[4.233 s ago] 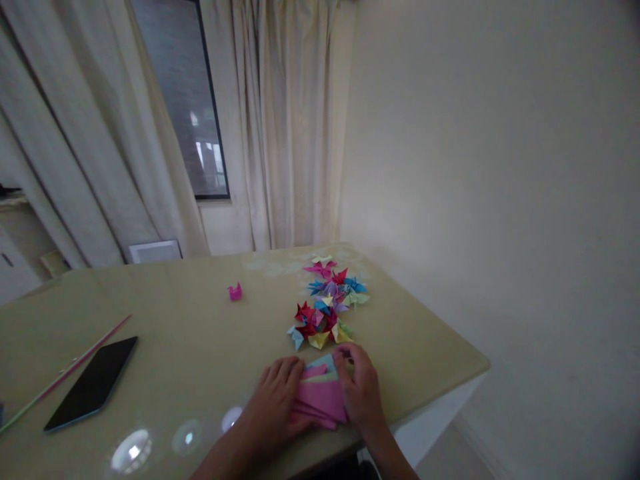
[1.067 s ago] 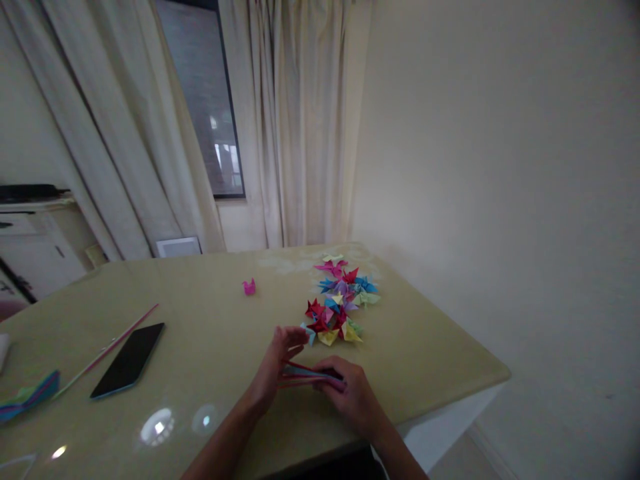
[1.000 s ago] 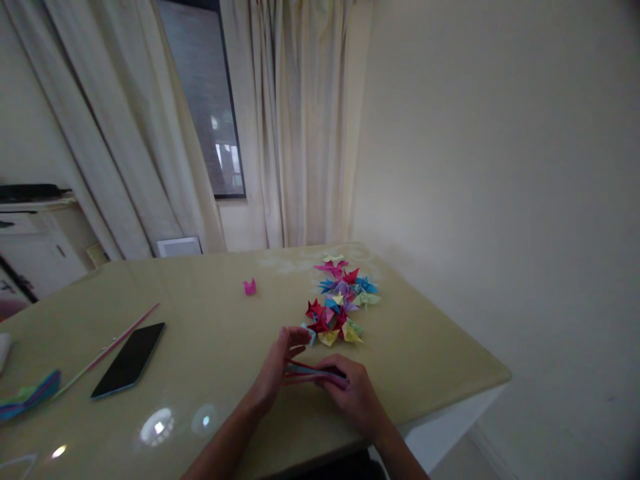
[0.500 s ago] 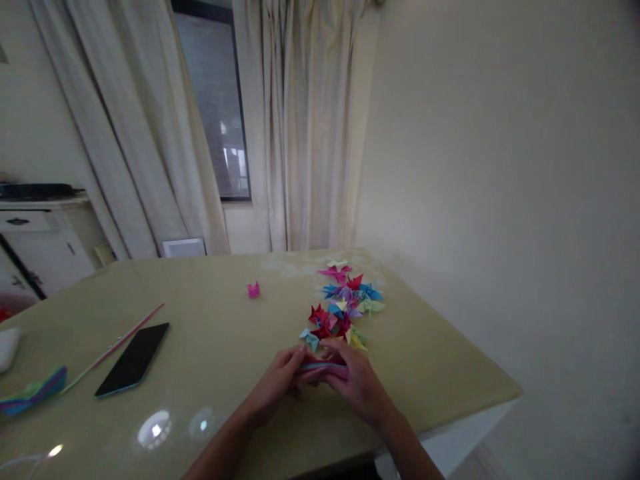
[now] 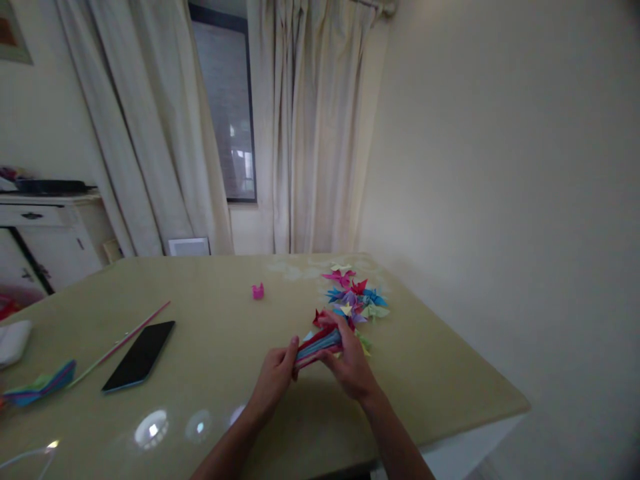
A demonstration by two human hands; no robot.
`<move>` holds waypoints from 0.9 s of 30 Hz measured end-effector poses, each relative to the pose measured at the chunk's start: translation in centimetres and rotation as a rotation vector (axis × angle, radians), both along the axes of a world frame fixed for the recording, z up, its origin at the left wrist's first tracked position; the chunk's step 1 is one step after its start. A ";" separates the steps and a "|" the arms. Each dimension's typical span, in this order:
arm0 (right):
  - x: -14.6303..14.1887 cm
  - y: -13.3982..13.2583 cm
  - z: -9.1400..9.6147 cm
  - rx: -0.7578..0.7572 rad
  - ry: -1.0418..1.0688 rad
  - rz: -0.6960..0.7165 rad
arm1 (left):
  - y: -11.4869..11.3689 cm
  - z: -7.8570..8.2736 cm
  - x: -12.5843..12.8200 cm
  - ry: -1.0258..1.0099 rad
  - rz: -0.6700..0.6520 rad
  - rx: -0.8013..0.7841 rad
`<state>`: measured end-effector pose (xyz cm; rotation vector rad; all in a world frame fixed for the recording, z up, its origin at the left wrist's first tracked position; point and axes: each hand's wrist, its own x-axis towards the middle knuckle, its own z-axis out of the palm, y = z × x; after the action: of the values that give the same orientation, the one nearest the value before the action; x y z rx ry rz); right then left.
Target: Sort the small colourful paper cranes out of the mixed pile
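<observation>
Between my two hands is a stack of coloured paper, with red, blue and pink layers showing along its edge. My left hand pinches the stack's left end, thumb on top. At the other end my right hand is closed round it, fingers over the top and thumb beneath. The stack is held above the table, tilted up to the right. Just beyond my right hand lies a pile of folded paper cranes in red, blue, purple, green and yellow, its near part hidden by that hand.
A small pink folded paper piece sits mid-table. To the left lie a black phone, a thin pink-and-green strip, a fan of coloured paper and a white case. A wall stands to the right.
My hands have raised the paper stack and tilted its right end upward, so more of its layered edge shows. The whole view has shifted slightly.
</observation>
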<state>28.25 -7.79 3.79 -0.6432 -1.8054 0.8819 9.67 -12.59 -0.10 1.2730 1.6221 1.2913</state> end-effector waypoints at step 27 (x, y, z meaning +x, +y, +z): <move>-0.6 -0.2 -3.0 -0.042 0.215 -0.033 | -0.6 1.1 0.0 -0.084 0.062 0.070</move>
<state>27.65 -8.04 0.74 -0.5804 -1.5837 0.9317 9.65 -13.18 1.05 1.2010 1.5807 1.4313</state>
